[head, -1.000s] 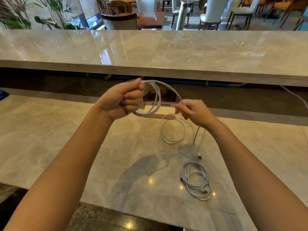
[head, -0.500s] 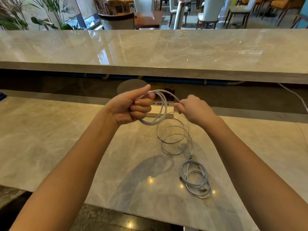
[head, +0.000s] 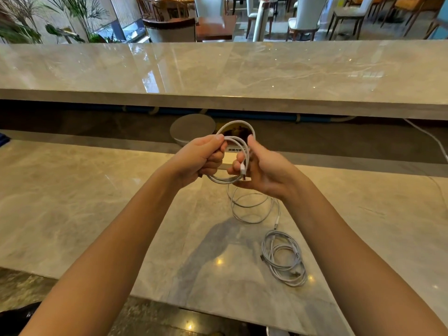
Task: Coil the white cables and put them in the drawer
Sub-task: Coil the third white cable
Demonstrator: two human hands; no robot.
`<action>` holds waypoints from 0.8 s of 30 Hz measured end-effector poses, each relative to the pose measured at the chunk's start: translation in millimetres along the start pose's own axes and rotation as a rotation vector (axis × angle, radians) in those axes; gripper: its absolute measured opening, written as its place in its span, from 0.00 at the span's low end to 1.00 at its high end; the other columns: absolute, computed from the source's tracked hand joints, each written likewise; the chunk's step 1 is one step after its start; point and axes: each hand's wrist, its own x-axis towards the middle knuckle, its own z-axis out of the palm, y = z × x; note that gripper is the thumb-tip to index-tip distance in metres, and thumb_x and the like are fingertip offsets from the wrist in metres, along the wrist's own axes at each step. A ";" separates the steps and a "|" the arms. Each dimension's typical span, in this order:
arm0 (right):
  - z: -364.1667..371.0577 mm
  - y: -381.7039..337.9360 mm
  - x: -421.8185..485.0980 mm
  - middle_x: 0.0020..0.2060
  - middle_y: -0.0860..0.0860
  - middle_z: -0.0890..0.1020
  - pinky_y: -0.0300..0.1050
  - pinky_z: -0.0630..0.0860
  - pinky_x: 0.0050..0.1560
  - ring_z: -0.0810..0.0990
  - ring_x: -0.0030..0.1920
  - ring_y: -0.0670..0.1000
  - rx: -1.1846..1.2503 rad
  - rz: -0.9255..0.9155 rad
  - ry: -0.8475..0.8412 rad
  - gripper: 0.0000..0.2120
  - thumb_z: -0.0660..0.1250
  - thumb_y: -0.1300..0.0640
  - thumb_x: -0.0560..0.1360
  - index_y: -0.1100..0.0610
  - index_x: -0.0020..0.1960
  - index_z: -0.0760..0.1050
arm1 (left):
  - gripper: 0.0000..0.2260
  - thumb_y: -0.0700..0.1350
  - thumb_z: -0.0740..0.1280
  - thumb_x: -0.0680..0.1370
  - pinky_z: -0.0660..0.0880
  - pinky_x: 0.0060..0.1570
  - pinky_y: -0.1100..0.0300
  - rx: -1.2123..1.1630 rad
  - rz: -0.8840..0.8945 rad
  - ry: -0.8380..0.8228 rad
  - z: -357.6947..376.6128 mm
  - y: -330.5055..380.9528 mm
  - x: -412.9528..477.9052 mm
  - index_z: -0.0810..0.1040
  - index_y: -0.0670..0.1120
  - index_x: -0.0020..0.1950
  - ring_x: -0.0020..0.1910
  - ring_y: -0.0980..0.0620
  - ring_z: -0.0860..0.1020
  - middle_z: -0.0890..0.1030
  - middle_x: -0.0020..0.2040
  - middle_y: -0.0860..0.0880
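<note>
— Holding what, exactly, at the middle of the view?

— A white cable (head: 236, 141) wound into a few loops, raised above the marble bench (head: 97, 214). The left hand (head: 201, 158) has its grip curled tight round the loops at their nine o'clock side. The right hand (head: 264, 170) pinches the three o'clock side between thumb and fingertips, with a white plug end showing at its fingers.

— Is all of that cable wound?

— No. From the six o'clock edge of the held loops a thinner length drops to the bench and lies there in two loose rings (head: 252, 207).

— Any other cable?

— A second white cable (head: 283, 260), already bundled in a coil, lies flat on the bench at about five o'clock from the hands, near the loose rings; whether they touch I cannot tell.

— And past the hands?

— At twelve o'clock, a round grey disc (head: 191, 128) and a small sign with printed characters (head: 234, 150), under a higher marble counter (head: 218, 69). Chairs (head: 305, 18) stand beyond it.
</note>
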 end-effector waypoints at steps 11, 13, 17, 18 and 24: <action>2.1 6.3 12.6 0.43 0.54 0.77 0.41 0.75 0.38 0.75 0.37 0.48 -1.082 -0.112 0.189 0.10 0.55 0.58 0.81 0.61 0.56 0.72 | 0.13 0.48 0.58 0.81 0.63 0.27 0.67 0.055 -0.062 0.174 -2.9 -9.1 16.3 0.74 0.43 0.42 0.27 0.56 0.63 0.68 0.28 0.52; 0.2 2.6 12.2 0.41 0.53 0.76 0.41 0.73 0.40 0.74 0.39 0.49 -1.218 -0.135 0.190 0.10 0.54 0.58 0.81 0.61 0.56 0.72 | 0.12 0.49 0.60 0.80 0.63 0.28 0.66 0.069 -0.067 0.190 -5.3 -7.1 19.6 0.75 0.43 0.43 0.27 0.56 0.63 0.68 0.28 0.52; -14.4 -15.4 -10.2 0.37 0.46 0.73 0.34 0.68 0.36 0.71 0.37 0.45 -1.288 -0.275 -0.007 0.10 0.54 0.58 0.81 0.55 0.54 0.73 | 0.13 0.53 0.65 0.77 0.62 0.27 0.67 -0.080 -0.108 0.218 -24.7 -3.5 23.3 0.76 0.43 0.48 0.26 0.58 0.63 0.68 0.28 0.53; -21.4 -20.6 -16.8 0.37 0.45 0.73 0.32 0.69 0.36 0.71 0.36 0.42 -1.280 -0.314 -0.013 0.10 0.54 0.58 0.81 0.54 0.55 0.73 | 0.13 0.54 0.66 0.76 0.61 0.25 0.68 -0.148 -0.120 0.241 -30.9 -3.8 23.4 0.76 0.44 0.48 0.26 0.58 0.62 0.68 0.28 0.53; -59.0 -22.0 -29.4 0.37 0.43 0.74 0.31 0.70 0.37 0.74 0.35 0.36 -1.214 -0.336 0.021 0.09 0.55 0.58 0.80 0.51 0.52 0.74 | 0.10 0.52 0.67 0.76 0.58 0.22 0.70 -0.436 -0.169 0.302 -38.4 -2.3 24.7 0.78 0.45 0.48 0.23 0.58 0.60 0.66 0.26 0.54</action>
